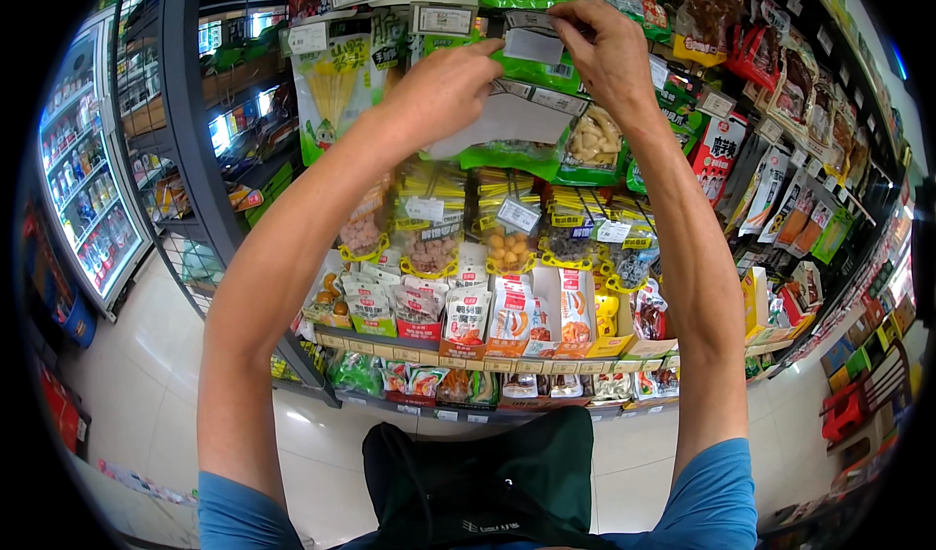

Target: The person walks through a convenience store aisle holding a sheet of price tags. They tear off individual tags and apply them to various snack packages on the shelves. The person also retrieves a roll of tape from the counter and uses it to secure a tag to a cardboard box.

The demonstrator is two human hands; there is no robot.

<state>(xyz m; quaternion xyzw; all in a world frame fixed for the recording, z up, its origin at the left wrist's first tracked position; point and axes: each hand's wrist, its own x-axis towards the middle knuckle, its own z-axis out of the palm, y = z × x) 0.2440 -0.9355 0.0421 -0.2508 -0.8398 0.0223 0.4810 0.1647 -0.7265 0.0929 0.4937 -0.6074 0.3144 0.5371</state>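
Both arms were raised to a hanging snack rack; the left hand [444, 82] pinched the lower left edge of a green packet [526, 111] with a pale back panel; the right hand [604, 48] gripped its top by the white hang tab; below the fingers hung yellow-topped packets [507, 228]; further below stood boxed snack pouches [507, 316]; a drinks fridge [88, 179] stood far left of the left fingers.

snack rack [419, 351]: hanging packets [507, 243], boxed pouches [468, 316] on shelf.
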